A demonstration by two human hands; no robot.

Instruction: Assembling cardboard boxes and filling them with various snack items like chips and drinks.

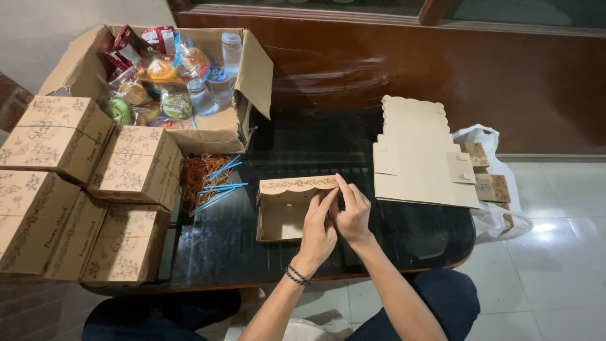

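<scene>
Fingertips of both hands pinch the right end wall of a small kraft cardboard box (287,208), which sits half-assembled near the middle of the dark glass table (416,237). The left hand (317,230), with a braided band at its wrist, and the right hand (352,211) press close together, thumbs and forefingers closed on the thin board at that corner; the exact flap under them is hidden.

Such a box looks very light and fairly stiff along its panels, yet it would likely crease or tear at the scalloped top edge, so the plain side walls and folded corners seem the safer places to hold.

Just right of it lies a stack of flat, unfolded box blanks (420,158). To its left, a heap of orange rubber bands (205,173) and a few blue straws (221,186) lie on the glass. Farther left, finished printed boxes (136,164) stand piled together, and behind them an open carton (221,129) holds wrapped snacks and water cups (211,85). A white plastic bag (489,189) with more brown card pieces rests on the tiled floor, beyond the table's right end.
</scene>
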